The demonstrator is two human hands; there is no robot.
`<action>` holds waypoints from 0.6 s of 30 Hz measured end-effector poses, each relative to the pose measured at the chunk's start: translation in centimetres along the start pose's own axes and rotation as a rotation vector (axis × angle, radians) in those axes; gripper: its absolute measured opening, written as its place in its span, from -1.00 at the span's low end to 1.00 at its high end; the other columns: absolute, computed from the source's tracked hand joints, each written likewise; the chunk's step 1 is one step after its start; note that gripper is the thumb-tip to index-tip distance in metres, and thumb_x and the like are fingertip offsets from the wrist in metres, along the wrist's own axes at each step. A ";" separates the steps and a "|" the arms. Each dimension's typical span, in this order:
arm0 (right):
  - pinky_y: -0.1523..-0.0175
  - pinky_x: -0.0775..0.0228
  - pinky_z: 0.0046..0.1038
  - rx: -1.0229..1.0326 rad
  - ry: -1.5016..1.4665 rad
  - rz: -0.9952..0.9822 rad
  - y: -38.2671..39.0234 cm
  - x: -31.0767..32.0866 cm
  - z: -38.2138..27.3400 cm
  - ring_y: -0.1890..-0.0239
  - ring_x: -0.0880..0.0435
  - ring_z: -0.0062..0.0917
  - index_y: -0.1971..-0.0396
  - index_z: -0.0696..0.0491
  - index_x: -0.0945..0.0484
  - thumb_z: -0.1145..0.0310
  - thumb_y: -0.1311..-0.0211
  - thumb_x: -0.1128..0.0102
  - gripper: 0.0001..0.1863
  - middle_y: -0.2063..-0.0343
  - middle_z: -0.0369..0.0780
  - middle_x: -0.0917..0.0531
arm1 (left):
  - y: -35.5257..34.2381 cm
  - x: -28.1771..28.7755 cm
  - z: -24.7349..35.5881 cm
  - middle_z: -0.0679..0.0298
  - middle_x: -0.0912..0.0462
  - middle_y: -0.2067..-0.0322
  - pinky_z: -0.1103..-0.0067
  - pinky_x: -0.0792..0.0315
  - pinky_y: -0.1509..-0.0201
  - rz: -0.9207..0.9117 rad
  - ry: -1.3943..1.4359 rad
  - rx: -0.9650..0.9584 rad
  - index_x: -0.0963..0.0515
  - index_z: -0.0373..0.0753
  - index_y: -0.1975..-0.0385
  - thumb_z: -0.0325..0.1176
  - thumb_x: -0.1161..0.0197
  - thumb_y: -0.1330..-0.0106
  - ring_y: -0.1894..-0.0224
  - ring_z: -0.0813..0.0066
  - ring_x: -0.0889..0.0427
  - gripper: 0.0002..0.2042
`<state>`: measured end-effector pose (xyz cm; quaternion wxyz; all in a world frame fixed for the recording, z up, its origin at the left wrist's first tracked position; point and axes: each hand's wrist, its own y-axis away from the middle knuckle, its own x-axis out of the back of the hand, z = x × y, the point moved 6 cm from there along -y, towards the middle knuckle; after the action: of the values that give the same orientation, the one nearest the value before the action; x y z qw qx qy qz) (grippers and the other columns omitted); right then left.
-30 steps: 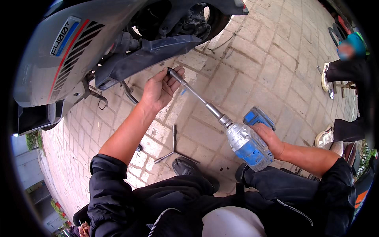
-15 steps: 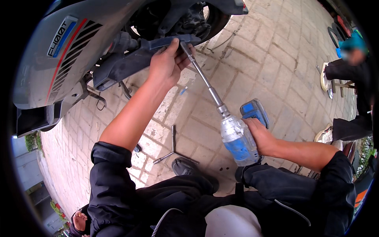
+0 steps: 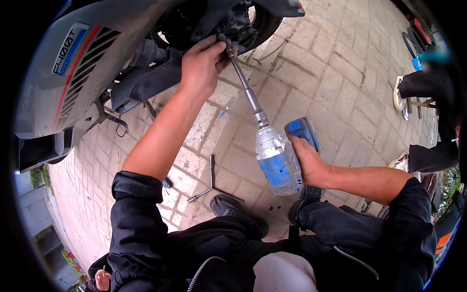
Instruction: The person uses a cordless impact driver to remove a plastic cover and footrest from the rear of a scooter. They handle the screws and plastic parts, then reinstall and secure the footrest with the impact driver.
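The right hand (image 3: 311, 163) is clenched on the grip of the blue-and-silver driver (image 3: 278, 160). Its long extension (image 3: 243, 82) runs up to the dark machinery under the scooter (image 3: 97, 58), beside the wheel (image 3: 262, 19). The left hand (image 3: 202, 63) is closed around the extension's far end, steadying it at the fastener; the socket itself seems seated, though the fingers hide it. The likely risk is the long bar tilting off line, so the socket slips or the fingers get pinched. A three-way wrench (image 3: 211, 182) lies on the paving (image 3: 340, 73) near the shoes.
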<state>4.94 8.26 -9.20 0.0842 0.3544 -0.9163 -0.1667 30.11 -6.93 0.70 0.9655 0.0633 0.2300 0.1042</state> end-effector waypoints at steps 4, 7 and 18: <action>-0.09 -0.29 -0.19 -0.002 -0.077 0.006 -0.1 -0.7 -0.8 0.04 -0.45 0.02 -0.07 0.21 -0.28 0.52 0.03 -0.20 -0.42 0.10 0.08 -0.50 | -0.3 0.4 0.2 0.06 -0.57 0.19 0.42 -0.55 0.07 0.032 -0.020 -0.005 -0.40 -0.48 0.05 -0.51 -0.06 -0.34 0.17 0.24 -0.63 -0.76; -0.08 -0.30 -0.18 0.057 0.035 0.005 -0.6 -1.8 -1.8 0.04 -0.45 0.03 -0.06 0.21 -0.28 0.52 0.04 -0.21 -0.42 0.12 0.09 -0.50 | 0.9 1.2 -1.3 0.05 -0.57 0.18 0.43 -0.53 0.05 0.051 0.030 0.087 -0.41 -0.45 0.04 -0.40 -0.07 -0.36 0.16 0.25 -0.62 -0.72; -0.09 -0.28 -0.13 0.151 0.329 0.060 -1.4 -6.8 -6.2 0.04 -0.43 0.06 0.03 0.18 -0.30 0.42 0.11 -0.31 -0.42 0.08 0.05 -0.48 | 21.6 0.6 -4.9 0.05 -0.40 -0.06 0.45 -0.34 -0.20 -0.414 -0.378 0.658 -0.08 -0.43 -0.24 -0.07 -0.52 0.04 -0.11 0.33 -0.42 -0.05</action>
<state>12.50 10.38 -4.17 0.2111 0.3548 -0.9102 -0.0348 24.65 14.58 -0.26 0.9197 0.3381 0.0780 -0.1839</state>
